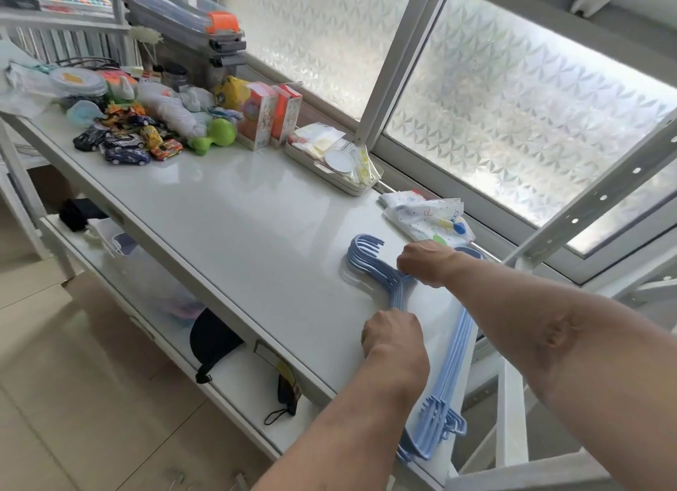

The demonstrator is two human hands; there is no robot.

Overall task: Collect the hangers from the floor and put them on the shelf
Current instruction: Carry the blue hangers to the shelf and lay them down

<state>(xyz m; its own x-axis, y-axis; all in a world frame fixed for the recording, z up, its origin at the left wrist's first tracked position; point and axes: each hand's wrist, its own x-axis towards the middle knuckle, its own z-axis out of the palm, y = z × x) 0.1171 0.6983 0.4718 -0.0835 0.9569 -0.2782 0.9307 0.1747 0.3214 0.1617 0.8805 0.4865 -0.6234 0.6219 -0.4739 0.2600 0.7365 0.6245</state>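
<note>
A stack of several light blue hangers (370,267) lies flat on the white shelf top (227,219), near its right end, hooks pointing left and away. My right hand (426,263) rests on the stack at the necks, fingers curled on the hangers. My left hand (394,338) presses on the nearer arm of the stack, fingers curled down. The hangers' near ends (436,428) stick out past my left forearm at the shelf's front right corner.
A folded printed cloth (428,215) lies just beyond the hangers by the window. A white tray of small items (337,160), boxes (271,115), a green toy (216,135) and toy cars (128,142) crowd the far left. A lower shelf holds a black cap (212,338).
</note>
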